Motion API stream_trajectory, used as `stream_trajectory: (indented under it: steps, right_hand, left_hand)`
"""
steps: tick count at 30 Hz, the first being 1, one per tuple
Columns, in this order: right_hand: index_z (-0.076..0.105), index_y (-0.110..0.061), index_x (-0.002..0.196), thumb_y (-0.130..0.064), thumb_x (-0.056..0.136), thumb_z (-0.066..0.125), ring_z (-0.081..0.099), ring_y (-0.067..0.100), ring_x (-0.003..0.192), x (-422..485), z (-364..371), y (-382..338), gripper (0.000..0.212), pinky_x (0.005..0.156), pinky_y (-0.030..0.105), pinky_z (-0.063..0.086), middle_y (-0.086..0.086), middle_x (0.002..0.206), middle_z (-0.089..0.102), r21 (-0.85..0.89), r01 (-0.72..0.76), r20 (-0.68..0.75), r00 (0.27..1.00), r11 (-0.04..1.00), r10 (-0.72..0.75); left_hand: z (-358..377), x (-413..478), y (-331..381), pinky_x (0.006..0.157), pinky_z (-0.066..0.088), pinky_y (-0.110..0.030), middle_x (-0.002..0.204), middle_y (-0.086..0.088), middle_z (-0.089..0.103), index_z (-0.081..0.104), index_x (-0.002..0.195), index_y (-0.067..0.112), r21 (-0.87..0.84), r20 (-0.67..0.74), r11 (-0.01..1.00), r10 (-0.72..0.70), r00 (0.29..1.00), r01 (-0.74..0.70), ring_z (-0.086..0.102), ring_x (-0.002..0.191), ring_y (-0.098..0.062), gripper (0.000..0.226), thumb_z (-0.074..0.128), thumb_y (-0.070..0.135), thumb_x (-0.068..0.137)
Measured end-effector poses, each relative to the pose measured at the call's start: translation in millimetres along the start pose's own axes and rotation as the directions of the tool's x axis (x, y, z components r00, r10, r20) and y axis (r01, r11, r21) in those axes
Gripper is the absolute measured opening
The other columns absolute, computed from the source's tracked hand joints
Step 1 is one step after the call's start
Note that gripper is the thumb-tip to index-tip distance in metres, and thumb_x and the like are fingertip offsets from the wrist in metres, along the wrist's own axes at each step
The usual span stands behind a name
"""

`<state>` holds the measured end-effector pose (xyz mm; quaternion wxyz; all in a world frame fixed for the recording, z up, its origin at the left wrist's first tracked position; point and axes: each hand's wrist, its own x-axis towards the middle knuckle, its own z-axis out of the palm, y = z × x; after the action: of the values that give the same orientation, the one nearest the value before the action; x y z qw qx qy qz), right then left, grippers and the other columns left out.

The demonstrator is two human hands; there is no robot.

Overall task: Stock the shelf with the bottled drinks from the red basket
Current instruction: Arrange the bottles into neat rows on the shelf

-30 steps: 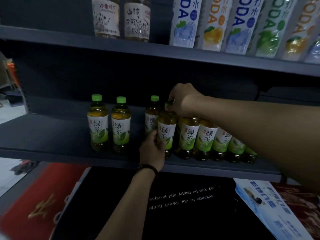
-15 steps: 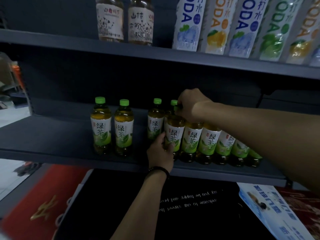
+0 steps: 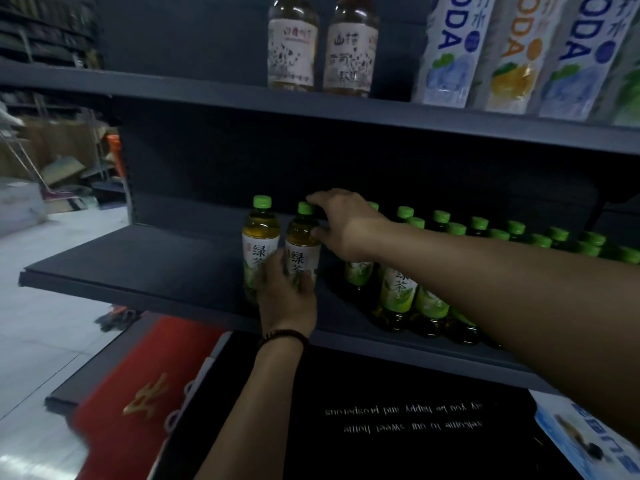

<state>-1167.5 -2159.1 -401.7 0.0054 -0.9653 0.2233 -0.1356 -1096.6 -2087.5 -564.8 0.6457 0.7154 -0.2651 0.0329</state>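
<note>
Shelf: a dark grey board is running across the middle of the view, carrying the green-tea bottles; its left part is lying bare.
Left pair of bottles: two upright green-capped bottles are standing side by side, touching; the left bottle is sitting just left of the held bottle.
Left hand: it is reaching up from below the shelf edge and is curling around the lower label of the held bottle, fingers pressing on its right side; the palm is also lying against the base of the left bottle.
Right hand: it is coming in from the right, fingertips resting on the green cap of the held bottle and the thumb touching its shoulder; the fingers are bent, gripping the bottle top loosely.
Bottle row: more green-tea bottles are standing in two ranks to the right, partly hidden behind the right forearm; a gap is separating them from the left pair.
Upper shelf: it is carrying two brown-drink bottles and, further right, tall soda bottles.
Wrist: a dark bead bracelet is circling the left wrist.
Below the shelf: a black mat with white lettering and a red mat are lying near.
Red basket: it cannot be made out here.
</note>
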Motion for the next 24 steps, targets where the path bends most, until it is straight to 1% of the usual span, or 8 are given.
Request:
stream_trajectory:
  steps: [2,4,6,9,12,15,19,24]
  right_hand:
    - [0.035,-0.021,0.161,-0.028,0.102,0.064,0.044,0.029,0.145,2,4,0,0.066,0.115,0.040,0.044,0.008,0.160,0.044,-0.015,0.005,-0.004,1.000,1.000,-0.005]
    - [0.037,-0.020,0.160,-0.028,0.101,0.065,0.046,0.029,0.143,1,4,2,0.066,0.113,0.040,0.045,0.008,0.157,0.047,-0.025,0.015,-0.011,1.000,1.000,-0.016]
    - [0.038,-0.020,0.159,-0.030,0.100,0.066,0.049,0.029,0.141,-3,2,7,0.065,0.111,0.041,0.047,0.008,0.155,0.048,-0.036,0.023,0.000,1.000,0.999,-0.023]
    - [0.047,-0.019,0.150,-0.029,0.098,0.068,0.056,0.030,0.129,-10,-1,19,0.057,0.100,0.043,0.053,0.009,0.143,0.053,-0.081,0.018,0.008,1.000,0.997,-0.017]
    - [0.048,-0.021,0.148,-0.021,0.096,0.067,0.059,0.031,0.121,-22,-8,33,0.056,0.086,0.035,0.054,0.009,0.135,0.054,-0.179,-0.005,0.017,1.000,0.984,0.009]
    - [0.043,-0.026,0.154,-0.018,0.097,0.064,0.060,0.030,0.121,-33,-21,48,0.062,0.087,0.038,0.057,0.009,0.141,0.053,-0.259,-0.024,0.043,0.998,0.966,0.036]
    - [0.052,-0.029,0.147,-0.017,0.100,0.058,0.065,0.026,0.109,-41,-41,58,0.049,0.088,0.041,0.061,0.005,0.135,0.062,-0.217,-0.063,0.129,0.987,0.974,0.092]
    - [0.043,-0.033,0.153,-0.011,0.097,0.060,0.068,0.025,0.087,-45,-42,63,0.063,0.067,0.039,0.065,0.009,0.126,0.063,-0.246,-0.122,0.165,0.972,0.962,0.166]
  left_hand:
    - [1,0,-1,0.107,0.036,-0.026,0.156,-0.003,0.054,0.042,0.159,0.020,-0.032,0.096,0.998,-0.058,0.994,0.061,0.052,0.142,-0.024,0.058,0.062,0.021,0.104]
    - [3,-1,-3,0.107,0.038,-0.029,0.158,-0.001,0.053,0.038,0.160,0.025,-0.022,0.099,0.997,-0.073,0.992,0.075,0.052,0.142,-0.024,0.057,0.057,0.021,0.106]
    - [6,-3,-6,0.104,0.040,-0.030,0.155,-0.002,0.056,0.042,0.157,0.026,-0.006,0.079,0.999,-0.053,0.995,0.054,0.055,0.139,-0.025,0.053,0.056,0.022,0.107]
    - [14,-6,-5,0.110,0.047,-0.036,0.149,0.001,0.061,0.046,0.155,0.028,-0.003,0.128,0.998,-0.055,0.990,0.055,0.058,0.135,-0.023,0.051,0.059,0.025,0.106]
    - [25,-12,1,0.110,0.051,-0.047,0.144,0.002,0.064,0.049,0.153,0.029,-0.015,0.199,0.999,-0.031,0.980,0.034,0.061,0.131,-0.021,0.052,0.064,0.025,0.103]
    - [34,-18,7,0.107,0.055,-0.046,0.138,0.005,0.069,0.054,0.149,0.032,-0.059,0.237,0.997,-0.040,0.971,0.055,0.066,0.123,-0.017,0.054,0.069,0.019,0.100]
    - [44,-26,15,0.103,0.058,-0.047,0.134,0.007,0.071,0.056,0.145,0.036,-0.075,0.251,0.995,-0.040,0.967,0.060,0.068,0.120,-0.016,0.057,0.073,0.013,0.096]
    - [52,-30,18,0.101,0.059,-0.048,0.132,0.008,0.072,0.059,0.142,0.039,-0.094,0.240,0.992,-0.064,0.969,0.089,0.070,0.117,-0.017,0.057,0.078,0.015,0.093]
